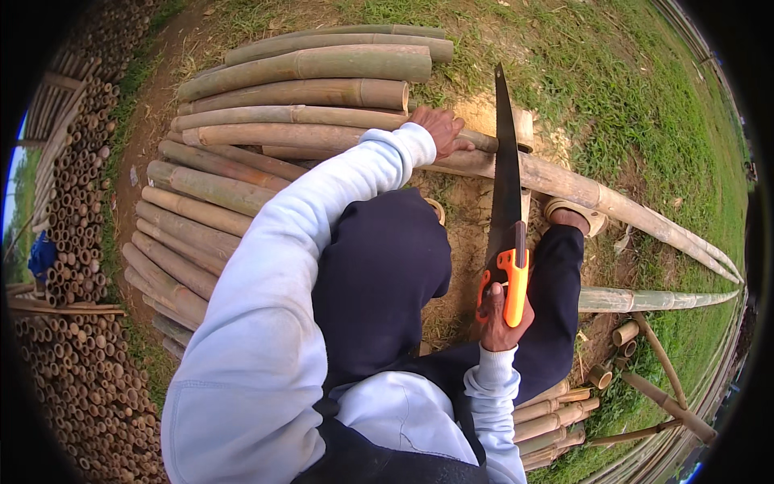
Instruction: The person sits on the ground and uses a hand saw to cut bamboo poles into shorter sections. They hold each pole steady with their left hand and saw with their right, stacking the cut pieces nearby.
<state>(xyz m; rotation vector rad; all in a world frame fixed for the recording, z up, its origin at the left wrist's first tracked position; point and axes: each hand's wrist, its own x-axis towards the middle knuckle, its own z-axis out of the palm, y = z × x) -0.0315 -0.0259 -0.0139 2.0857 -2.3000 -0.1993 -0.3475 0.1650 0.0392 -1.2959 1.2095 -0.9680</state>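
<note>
My right hand (505, 319) is closed round the orange and black handle of a hand saw (505, 173). Its long dark blade points away from me and crosses over a long bamboo pole (576, 185); whether the teeth touch the bamboo I cannot tell. My left hand (439, 131) is closed on the bamboo pole to the left of the blade, with the palm side hidden. A shorter, darker bamboo piece (481, 141) lies just beyond the pole, close to my left fingers. Pale sawdust (477, 113) covers the ground past the blade.
Several cut bamboo lengths (355, 63) lie side by side at the left and far left. Tall stacks of bamboo (76, 363) stand at the left edge. My legs flank the saw, with one sandalled foot (576, 216) near the pole. More short bamboo pieces (556, 419) lie at lower right.
</note>
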